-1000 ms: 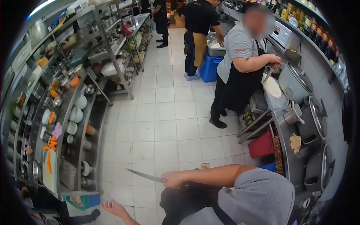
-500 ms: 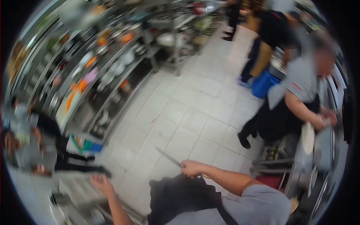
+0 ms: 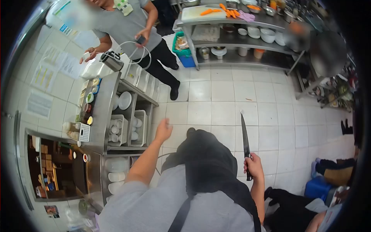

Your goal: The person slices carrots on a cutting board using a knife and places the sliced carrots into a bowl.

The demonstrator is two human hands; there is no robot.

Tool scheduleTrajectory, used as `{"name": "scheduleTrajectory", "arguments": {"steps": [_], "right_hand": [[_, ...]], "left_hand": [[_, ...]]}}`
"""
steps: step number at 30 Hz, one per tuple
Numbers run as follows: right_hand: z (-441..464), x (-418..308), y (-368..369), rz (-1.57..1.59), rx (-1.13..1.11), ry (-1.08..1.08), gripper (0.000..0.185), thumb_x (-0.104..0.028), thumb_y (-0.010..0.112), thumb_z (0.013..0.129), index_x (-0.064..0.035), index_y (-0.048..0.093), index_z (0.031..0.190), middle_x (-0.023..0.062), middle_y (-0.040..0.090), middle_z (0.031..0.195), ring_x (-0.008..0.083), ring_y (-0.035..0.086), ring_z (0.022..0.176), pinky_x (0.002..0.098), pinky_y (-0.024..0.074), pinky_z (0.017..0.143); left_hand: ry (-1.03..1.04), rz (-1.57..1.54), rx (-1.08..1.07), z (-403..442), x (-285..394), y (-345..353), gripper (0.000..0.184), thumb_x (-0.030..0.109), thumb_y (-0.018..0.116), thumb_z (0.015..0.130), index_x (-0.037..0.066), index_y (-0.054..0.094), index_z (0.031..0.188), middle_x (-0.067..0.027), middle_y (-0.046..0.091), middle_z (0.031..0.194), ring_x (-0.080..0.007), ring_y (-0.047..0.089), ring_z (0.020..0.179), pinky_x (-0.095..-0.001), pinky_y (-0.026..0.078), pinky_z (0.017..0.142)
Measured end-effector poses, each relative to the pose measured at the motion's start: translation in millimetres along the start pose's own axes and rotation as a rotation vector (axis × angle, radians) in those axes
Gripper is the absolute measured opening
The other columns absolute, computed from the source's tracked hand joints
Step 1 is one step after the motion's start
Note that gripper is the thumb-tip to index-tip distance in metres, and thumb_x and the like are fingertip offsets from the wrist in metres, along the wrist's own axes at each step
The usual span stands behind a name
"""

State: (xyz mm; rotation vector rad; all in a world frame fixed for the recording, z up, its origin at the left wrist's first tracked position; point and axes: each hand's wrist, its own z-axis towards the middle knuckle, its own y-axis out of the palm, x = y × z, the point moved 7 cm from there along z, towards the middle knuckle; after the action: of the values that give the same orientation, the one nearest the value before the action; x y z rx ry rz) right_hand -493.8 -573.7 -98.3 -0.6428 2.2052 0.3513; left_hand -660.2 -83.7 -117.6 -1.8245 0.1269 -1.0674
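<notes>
Holding the knife (image 3: 245,135) by its handle in the wrapped right hand (image 3: 253,166), over the floor (image 3: 223,114), with left hand (image 3: 164,131) unclenched and seemingly empty. Not cutting anything at this moment, well apart from the carrots (image 3: 211,11)

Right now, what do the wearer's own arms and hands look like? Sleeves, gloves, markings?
Left hand and right hand are gloveless; no ring, watch or marking visible. Both forearms are bare. A plain grey short sleeve covers the left upper arm; the right sleeve's edge isn't clear.
</notes>
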Motion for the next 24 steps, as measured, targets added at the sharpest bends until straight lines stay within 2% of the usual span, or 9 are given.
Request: {"name": "scheduleTrajectory", "arguments": {"steps": [2, 3, 4, 5, 7, 8, 10, 16, 24], "right_hand": [[-0.4, 2.5, -2.7, 0.013, 0.026, 0.04, 0.006, -0.004, 0.054, 0.093, -0.0002, 0.051, 0.096, 0.0051, 0.053, 0.068, 0.0128, 0.052, 0.048, 0.0318, 0.0475, 0.04], [-1.4, 1.2, -2.5, 0.022, 0.042, 0.037, 0.006, -0.004, 0.054, 0.093, -0.0002, 0.051, 0.096, 0.0051, 0.053, 0.068, 0.0128, 0.052, 0.048, 0.0318, 0.0475, 0.04], [-1.4, 0.0, -0.2, 0.015, 0.031, 0.037, 0.009, -0.006, 0.055, 0.093, 0.0013, 0.052, 0.097, 0.0054, 0.054, 0.068, 0.0125, 0.052, 0.048, 0.031, 0.0477, 0.041], [-1.9, 0.8, 1.5, 0.01, 0.021, 0.041, 0.012, -0.008, 0.056, 0.092, 0.0028, 0.052, 0.098, 0.0058, 0.054, 0.068, 0.0122, 0.052, 0.049, 0.0302, 0.0478, 0.042], [-3.6, -0.3, 1.5, 0.014, 0.017, 0.028, 0.012, -0.008, 0.056, 0.092, 0.0029, 0.052, 0.097, 0.0055, 0.054, 0.067, 0.0121, 0.052, 0.049, 0.0302, 0.048, 0.042], [-5.3, -0.9, 2.1, 0.011, 0.018, 0.042, 0.012, -0.008, 0.056, 0.092, 0.003, 0.052, 0.096, 0.0055, 0.054, 0.066, 0.012, 0.052, 0.049, 0.0304, 0.0478, 0.042], [-0.1, -2.1, 3.0, 0.003, 0.006, 0.057, 0.012, -0.008, 0.056, 0.092, 0.0032, 0.052, 0.095, 0.0052, 0.054, 0.066, 0.0126, 0.053, 0.049, 0.0311, 0.0474, 0.042], [49.2, -6.7, 9.7, -0.092, -0.049, 0.084, 0.015, -0.009, 0.056, 0.092, 0.0031, 0.05, 0.098, 0.0065, 0.052, 0.064, 0.0148, 0.052, 0.046, 0.033, 0.0463, 0.038], [96.5, -93.0, 27.0, -0.204, -0.095, 0.114, 0.03, -0.012, 0.058, 0.095, 0.007, 0.052, 0.117, 0.0057, 0.053, 0.067, 0.0139, 0.052, 0.048, 0.0324, 0.0466, 0.041]], "left_hand": [[-0.241, 0.219, -0.297, -39.8, -67.4, 17.7, 0.057, 0.032, 0.071, 0.087, -0.002, 0.058, 0.131, -0.0234, 0.062, 0.132, -0.0392, 0.061, 0.12, -0.0429, 0.049, 0.102], [-0.057, 0.514, -0.42, -54.4, -116.1, 34.9, 0.061, 0.042, 0.065, 0.09, -0.001, 0.059, 0.132, -0.0224, 0.062, 0.132, -0.0389, 0.061, 0.121, -0.0447, 0.047, 0.105], [-0.219, 0.386, -0.505, -71.9, -181.3, 42.7, 0.059, 0.049, 0.057, 0.092, -0.001, 0.066, 0.122, -0.0226, 0.066, 0.124, -0.0393, 0.061, 0.119, -0.0475, 0.046, 0.105], [-0.126, 0.663, -0.779, -84.1, -189.9, 43.5, 0.058, 0.051, 0.053, 0.092, -0.001, 0.072, 0.11, -0.0232, 0.07, 0.115, -0.0398, 0.061, 0.118, -0.0487, 0.047, 0.102], [0.112, 0.754, -0.867, -112.7, -221.0, 34.2, 0.053, 0.048, 0.056, 0.09, -0.001, 0.074, 0.103, -0.0236, 0.071, 0.107, -0.0405, 0.061, 0.115, -0.0492, 0.047, 0.1], [0.117, 0.752, -0.877, -114.4, -213.9, 34.5, 0.053, 0.048, 0.056, 0.09, -0.001, 0.074, 0.103, -0.0236, 0.071, 0.107, -0.0405, 0.061, 0.115, -0.0492, 0.047, 0.1], [-0.59, 0.328, -0.597, -119.3, -220.9, -1.2, 0.054, 0.049, 0.056, 0.091, 0.0, 0.073, 0.106, -0.0231, 0.07, 0.114, -0.0405, 0.061, 0.116, -0.0496, 0.046, 0.101], [-0.209, 0.365, -0.408, -46.2, -126.0, 13.9, 0.057, 0.047, 0.058, 0.091, -0.002, 0.067, 0.119, -0.026, 0.061, 0.129, -0.0402, 0.057, 0.122, -0.0454, 0.043, 0.106], [0.003, 0.231, -0.764, 50.3, -39.6, 110.9, 0.063, 0.045, 0.069, 0.088, 0.0, 0.058, 0.131, -0.0228, 0.066, 0.123, -0.0354, 0.062, 0.117, -0.0404, 0.047, 0.101]]}}
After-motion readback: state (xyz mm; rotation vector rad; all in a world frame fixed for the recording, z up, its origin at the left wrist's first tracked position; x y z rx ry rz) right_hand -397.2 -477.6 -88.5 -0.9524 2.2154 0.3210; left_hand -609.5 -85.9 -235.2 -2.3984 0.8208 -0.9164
